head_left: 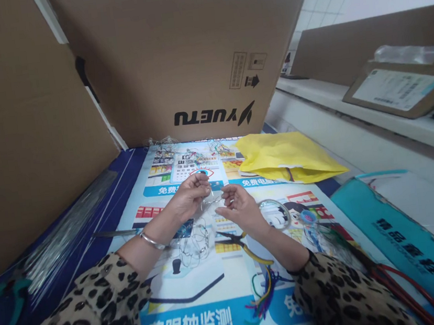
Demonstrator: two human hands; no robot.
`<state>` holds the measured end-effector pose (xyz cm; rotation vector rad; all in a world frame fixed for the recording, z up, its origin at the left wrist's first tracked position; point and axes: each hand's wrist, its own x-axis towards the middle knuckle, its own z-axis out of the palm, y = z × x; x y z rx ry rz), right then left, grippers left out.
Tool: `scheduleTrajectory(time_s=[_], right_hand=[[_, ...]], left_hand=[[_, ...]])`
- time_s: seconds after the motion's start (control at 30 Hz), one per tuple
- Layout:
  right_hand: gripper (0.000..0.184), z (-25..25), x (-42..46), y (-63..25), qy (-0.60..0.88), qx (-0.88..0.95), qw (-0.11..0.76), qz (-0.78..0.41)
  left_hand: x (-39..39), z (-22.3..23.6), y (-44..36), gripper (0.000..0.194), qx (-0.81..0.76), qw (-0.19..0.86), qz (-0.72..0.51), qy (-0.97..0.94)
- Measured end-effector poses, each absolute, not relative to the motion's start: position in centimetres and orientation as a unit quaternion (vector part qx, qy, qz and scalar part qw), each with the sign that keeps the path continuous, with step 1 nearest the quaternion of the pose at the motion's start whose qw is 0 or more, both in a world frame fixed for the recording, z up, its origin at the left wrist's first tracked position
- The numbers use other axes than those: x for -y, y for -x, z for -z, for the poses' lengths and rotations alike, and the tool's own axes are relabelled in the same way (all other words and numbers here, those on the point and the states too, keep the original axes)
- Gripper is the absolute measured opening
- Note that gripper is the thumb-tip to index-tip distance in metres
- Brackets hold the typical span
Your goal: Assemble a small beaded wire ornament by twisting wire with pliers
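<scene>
My left hand [191,193] and my right hand [238,206] are raised close together over a printed poster [203,312]. Both pinch a thin silvery wire piece [214,201] stretched between their fingertips. Tangled wire loops [195,241] hang or lie just below my left wrist, which wears a silver bracelet [150,240]. Yellow-handled pliers [247,247] lie on the poster under my right hand. A clear round ring [276,212] sits to the right of that hand. Both sleeves are leopard print.
Big cardboard boxes [172,57] wall off the back and left. A yellow bag [285,156] lies at the back right, and a teal bag [405,245] at the right. Straight metal wires [63,236] and teal pliers [8,301] lie at the left. Coloured cords [266,288] lie near my right forearm.
</scene>
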<state>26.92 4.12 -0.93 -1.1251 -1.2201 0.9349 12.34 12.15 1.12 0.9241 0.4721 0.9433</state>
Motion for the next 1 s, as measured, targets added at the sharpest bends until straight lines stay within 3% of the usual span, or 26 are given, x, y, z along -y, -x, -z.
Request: scheduleTrajectory(time_s=[1.0], right_hand=[[0.044,0.1,-3.3,-26.4,0.414,0.498,0.64,-0.413]], left_hand=[[-10.8,-2.6,-11.9,0.031,-0.19,0.753,-0.444,-0.447]])
